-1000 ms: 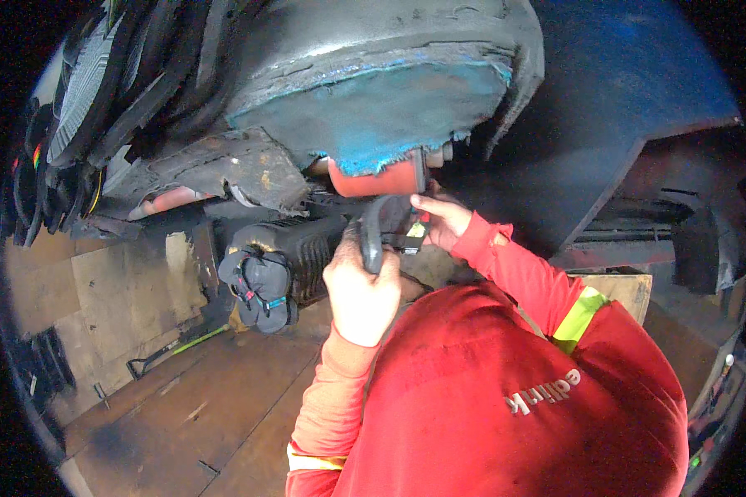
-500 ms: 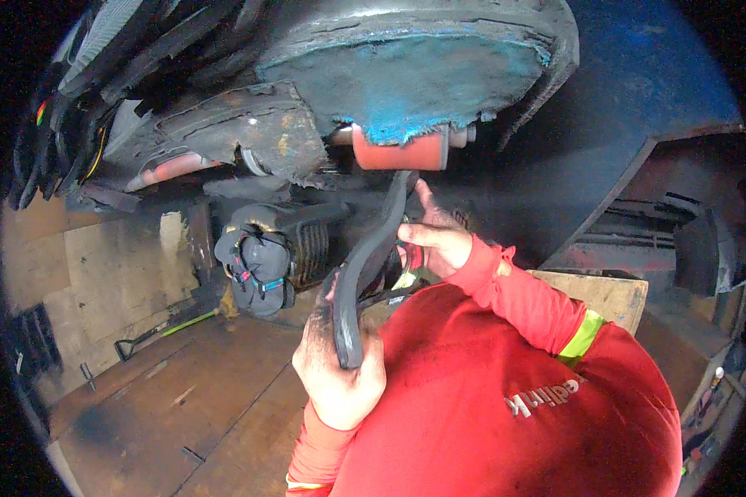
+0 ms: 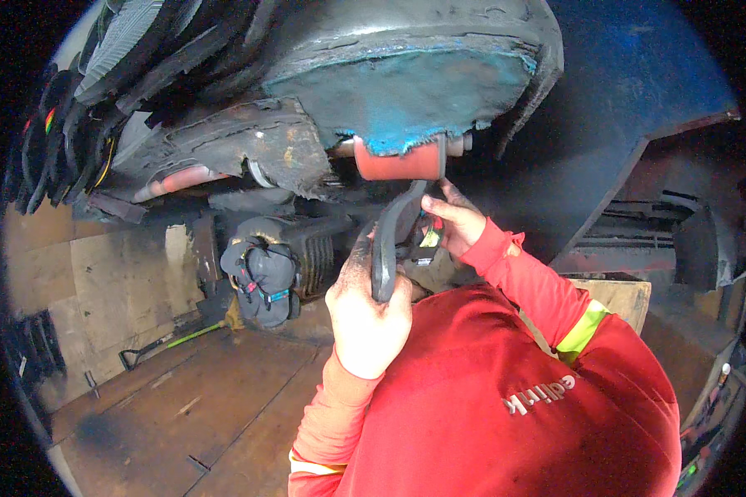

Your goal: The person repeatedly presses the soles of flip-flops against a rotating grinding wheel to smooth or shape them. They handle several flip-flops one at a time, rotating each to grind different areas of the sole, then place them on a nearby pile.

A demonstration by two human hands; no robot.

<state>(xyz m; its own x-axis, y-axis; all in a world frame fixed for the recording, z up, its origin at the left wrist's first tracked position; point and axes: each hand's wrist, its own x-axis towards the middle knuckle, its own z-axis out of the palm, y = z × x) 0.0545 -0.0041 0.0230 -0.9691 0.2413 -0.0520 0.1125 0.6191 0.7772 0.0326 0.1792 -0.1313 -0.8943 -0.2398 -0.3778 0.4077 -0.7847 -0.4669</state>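
My left hand (image 3: 365,323) grips the near end of a long, curved dark grey sandal (image 3: 389,244), held on edge, with coloured bits at its strap. My right hand (image 3: 456,215) grips its far part, thumb along the side. The sandal's far end is at the underside of a red-orange cylindrical roller (image 3: 394,161); whether they touch I cannot tell. Ragged grey-and-blue material (image 3: 402,99) overhangs the roller from a grey machine housing (image 3: 419,25).
Many dark soles (image 3: 120,58) hang at upper left. A bundle of grey sandals (image 3: 265,269) sits left of my hands. A green-handled tool (image 3: 191,335) lies on brown floor boards (image 3: 157,414). A dark blue panel (image 3: 638,83) and wooden board (image 3: 613,302) are at right.
The sandal tilted out toward the lower left half a second ago; since then my left hand has moved up and right with it. Both hands keep their grip.
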